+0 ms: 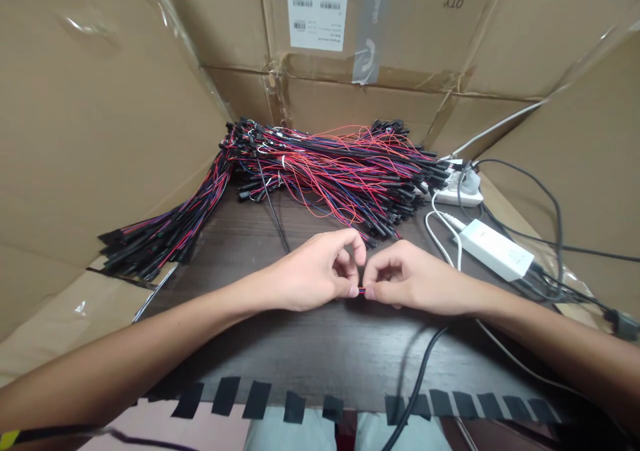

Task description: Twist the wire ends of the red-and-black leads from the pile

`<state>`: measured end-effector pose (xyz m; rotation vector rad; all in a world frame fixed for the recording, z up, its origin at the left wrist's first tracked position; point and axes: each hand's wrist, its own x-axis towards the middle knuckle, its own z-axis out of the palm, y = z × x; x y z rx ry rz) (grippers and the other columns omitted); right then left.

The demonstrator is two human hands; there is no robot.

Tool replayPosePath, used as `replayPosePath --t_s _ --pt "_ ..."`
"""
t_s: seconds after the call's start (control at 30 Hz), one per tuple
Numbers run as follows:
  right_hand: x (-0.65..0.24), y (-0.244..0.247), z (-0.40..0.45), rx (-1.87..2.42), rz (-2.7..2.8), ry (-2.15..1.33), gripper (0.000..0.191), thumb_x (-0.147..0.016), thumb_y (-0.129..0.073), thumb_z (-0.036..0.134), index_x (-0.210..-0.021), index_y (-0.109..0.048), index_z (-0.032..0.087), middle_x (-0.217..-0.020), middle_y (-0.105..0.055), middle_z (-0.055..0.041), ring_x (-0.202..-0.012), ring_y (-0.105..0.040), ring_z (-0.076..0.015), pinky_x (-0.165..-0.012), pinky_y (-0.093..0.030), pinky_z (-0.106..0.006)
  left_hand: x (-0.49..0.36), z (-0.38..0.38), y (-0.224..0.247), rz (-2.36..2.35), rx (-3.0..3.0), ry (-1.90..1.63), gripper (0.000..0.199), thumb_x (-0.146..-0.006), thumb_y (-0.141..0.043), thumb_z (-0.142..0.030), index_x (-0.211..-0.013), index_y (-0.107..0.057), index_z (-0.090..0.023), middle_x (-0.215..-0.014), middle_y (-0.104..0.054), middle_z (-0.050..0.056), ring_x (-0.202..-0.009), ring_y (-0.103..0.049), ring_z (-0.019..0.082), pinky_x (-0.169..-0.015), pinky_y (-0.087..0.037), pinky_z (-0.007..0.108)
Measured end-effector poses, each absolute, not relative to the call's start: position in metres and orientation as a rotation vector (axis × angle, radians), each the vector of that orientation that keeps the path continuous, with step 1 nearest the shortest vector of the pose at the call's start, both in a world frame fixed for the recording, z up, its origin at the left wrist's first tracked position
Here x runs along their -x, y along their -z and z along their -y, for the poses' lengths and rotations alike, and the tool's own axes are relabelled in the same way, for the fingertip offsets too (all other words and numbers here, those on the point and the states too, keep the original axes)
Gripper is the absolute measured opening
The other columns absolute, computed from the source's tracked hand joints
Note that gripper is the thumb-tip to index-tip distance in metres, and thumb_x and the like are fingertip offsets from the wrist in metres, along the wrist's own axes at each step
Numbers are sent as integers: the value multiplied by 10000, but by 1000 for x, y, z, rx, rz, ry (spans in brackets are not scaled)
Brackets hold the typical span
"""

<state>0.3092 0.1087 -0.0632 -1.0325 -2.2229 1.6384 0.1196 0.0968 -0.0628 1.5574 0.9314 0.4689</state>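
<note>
Over the middle of the dark table, my left hand (320, 271) and my right hand (417, 281) nearly meet, each with thumb and fingertip pinched together. Between the pinches shows a short stretch of thin red and blue wires (362, 291); the rest of them is hidden by my fingers. Just beyond my hands lies a big heap of wire harnesses (340, 171), red, blue and black, with black ends. Its nearest ends come close to my fingers.
Short black tape strips (257, 399) hang along the table's front edge. More wire bundles (170, 231) fan out at left. On the right are a white power adapter (497, 249), a power strip (457, 196) and loose cables. A black cable (420, 381) crosses the front edge. Cardboard walls (400, 31) surround the table.
</note>
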Motion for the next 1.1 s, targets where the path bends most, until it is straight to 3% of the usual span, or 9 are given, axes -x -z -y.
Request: replayPosePath --t_s 0.17,0.43,0.97,1.1 --pt "-310 62 -107 1038 2222 -1641 106 -755 -548 149 -671 -599 108 -525 -505 33 -434 -429 -50 -420 -312 -163 -123 -95 61 -988 -1515 -505 201 -651 -650 -61 -727 -490 -156 -666 -607 -28 -624 -546 93 -588 -412 213" --pt "-310 58 -109 1017 2241 -1646 143 -768 -579 178 -654 -615 101 -511 -506 36 -421 -421 -43 -410 -313 -160 -111 -109 61 -868 -1329 -275 136 -634 -651 -68 -762 -652 -115 -668 -627 -13 -565 -546 77 -550 -410 202" --pt "-310 60 -110 1073 2248 -1638 133 -758 -567 188 -665 -616 107 -508 -513 32 -410 -420 -47 -401 -314 -162 -112 -107 57 -979 -1678 -243 81 -668 -619 -84 -721 -673 -113 -559 -575 -39 -475 -465 62 -464 -359 168" --pt "-311 62 -112 1115 2240 -1622 128 -755 -568 196 -689 -628 105 -512 -526 24 -411 -432 -53 -394 -317 -161 -113 -108 59 -924 -1648 -285 102 -692 -605 -67 -755 -669 -114 -611 -603 -30 -521 -511 65 -501 -391 165"
